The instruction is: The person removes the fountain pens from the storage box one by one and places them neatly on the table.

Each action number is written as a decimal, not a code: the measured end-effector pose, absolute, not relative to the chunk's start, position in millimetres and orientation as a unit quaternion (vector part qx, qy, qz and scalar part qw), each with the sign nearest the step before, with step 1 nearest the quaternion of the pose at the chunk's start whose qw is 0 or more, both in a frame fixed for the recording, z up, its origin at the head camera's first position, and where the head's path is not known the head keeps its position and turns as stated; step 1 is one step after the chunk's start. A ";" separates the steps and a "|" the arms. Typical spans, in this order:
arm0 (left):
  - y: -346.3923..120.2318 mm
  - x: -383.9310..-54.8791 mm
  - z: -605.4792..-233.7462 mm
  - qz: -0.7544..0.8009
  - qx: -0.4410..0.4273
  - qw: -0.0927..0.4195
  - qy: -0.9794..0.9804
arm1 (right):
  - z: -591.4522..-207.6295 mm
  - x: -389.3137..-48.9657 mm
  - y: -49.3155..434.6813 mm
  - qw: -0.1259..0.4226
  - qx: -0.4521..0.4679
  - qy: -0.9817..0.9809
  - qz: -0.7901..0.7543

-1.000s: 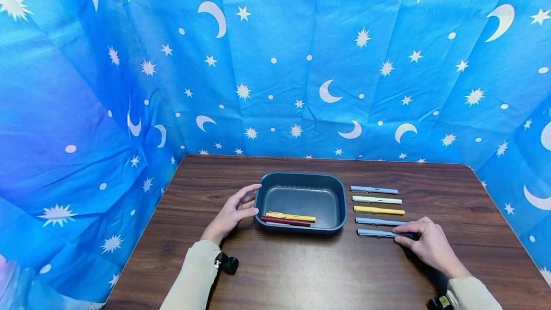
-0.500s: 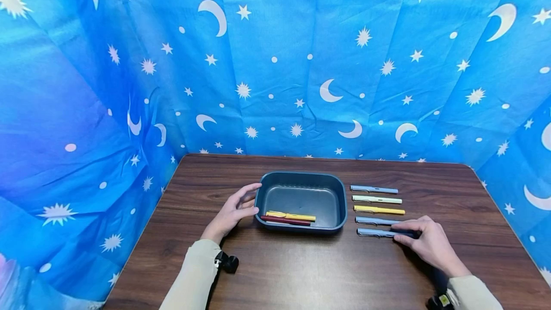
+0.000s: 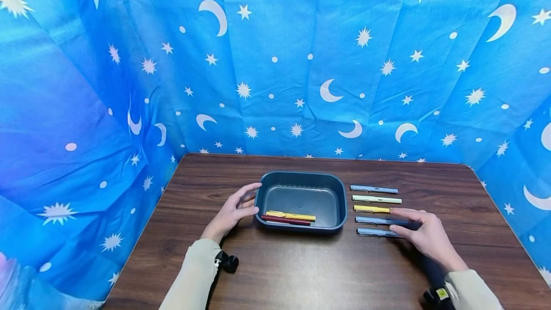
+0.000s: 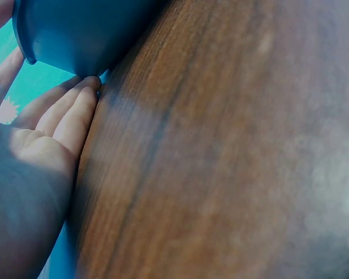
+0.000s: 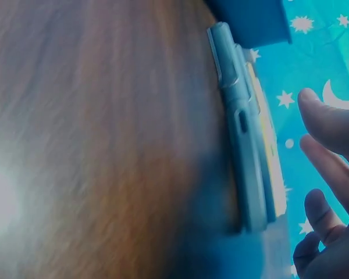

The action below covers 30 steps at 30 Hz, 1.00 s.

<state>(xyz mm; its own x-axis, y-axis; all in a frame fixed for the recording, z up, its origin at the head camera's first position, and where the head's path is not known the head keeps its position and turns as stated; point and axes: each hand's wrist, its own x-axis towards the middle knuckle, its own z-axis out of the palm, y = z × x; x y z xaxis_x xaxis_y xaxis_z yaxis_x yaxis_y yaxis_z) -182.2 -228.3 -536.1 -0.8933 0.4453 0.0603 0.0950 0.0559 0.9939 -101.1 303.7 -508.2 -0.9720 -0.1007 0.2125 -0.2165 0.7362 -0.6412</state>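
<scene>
My left hand point(image 3: 230, 214) touches the left side of a dark blue-grey plastic box point(image 3: 301, 197), its fingers nearly straight against the wall in the left wrist view. A yellow pen point(image 3: 299, 217) and a dark red pen point(image 3: 286, 221) lie inside along the front. Right of the box is a column of capped pens: blue point(image 3: 374, 189), pale green point(image 3: 376, 199), yellow point(image 3: 371, 209) and two more blue ones, the nearest point(image 5: 250, 168) at the front. Over the right ends of the nearer pens hovers my right hand point(image 3: 428, 238), thumb and fingers spread, holding nothing.
The dark wood-grain table point(image 3: 301, 271) carries everything. Behind and beside it hangs a blue cloth point(image 3: 275, 85) with moons and stars. Both sleeved wrists wear small black cameras, such as the one on the left wrist point(image 3: 227, 262).
My right hand has let go of the nearest blue pen; its fingers have spread and its index finger has moved back over the yellow pen's end. My left hand and the box stay put.
</scene>
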 end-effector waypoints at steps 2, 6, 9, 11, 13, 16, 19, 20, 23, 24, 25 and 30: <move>-228.0 -182.3 -535.8 0.661 0.189 0.132 0.714 | -504.7 -103.2 300.2 0.079 0.081 -0.921 0.372; -227.6 -181.6 -535.4 0.661 0.186 0.135 0.714 | -498.3 -107.5 290.1 0.065 0.071 -0.902 0.421; -227.4 -180.8 -535.2 0.660 0.185 0.136 0.715 | -494.5 -111.2 280.9 0.055 0.070 -0.887 0.453; -227.2 -180.5 -535.1 0.659 0.185 0.136 0.716 | -492.3 -114.2 274.7 0.052 0.071 -0.879 0.468; -227.1 -180.5 -535.1 0.659 0.185 0.135 0.717 | -489.7 -117.2 268.6 0.046 0.071 -0.875 0.477; -226.9 -180.9 -535.2 0.658 0.186 0.134 0.717 | -485.9 -121.4 259.4 0.040 0.072 -0.869 0.489; -227.1 -181.3 -535.6 0.657 0.186 0.134 0.718 | -482.2 -125.2 250.3 0.032 0.079 -0.859 0.504; -227.2 -181.4 -535.7 0.657 0.186 0.134 0.719 | -481.3 -126.9 247.3 0.031 0.083 -0.857 0.508; -227.7 -181.4 -536.0 0.655 0.185 0.133 0.721 | -478.7 -132.5 237.8 0.030 0.101 -0.850 0.516; -227.9 -181.4 -535.9 0.654 0.185 0.133 0.721 | -477.5 -134.5 234.3 0.032 0.109 -0.848 0.518; -228.0 -181.2 -535.8 0.654 0.185 0.132 0.722 | -476.2 -136.4 230.5 0.034 0.115 -0.846 0.520; -228.8 -179.8 -535.2 0.654 0.181 0.132 0.723 | -466.4 -143.2 208.2 0.019 0.129 -0.832 0.540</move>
<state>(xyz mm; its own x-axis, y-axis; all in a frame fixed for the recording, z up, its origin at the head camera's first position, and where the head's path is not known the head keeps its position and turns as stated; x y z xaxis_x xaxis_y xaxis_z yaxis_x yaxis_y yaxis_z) -179.8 -228.8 -535.2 -0.8995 0.4346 0.0450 0.0884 0.0801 0.9929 -143.2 208.2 -466.4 -0.9660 -0.1945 0.1701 -0.2345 0.3836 -0.8932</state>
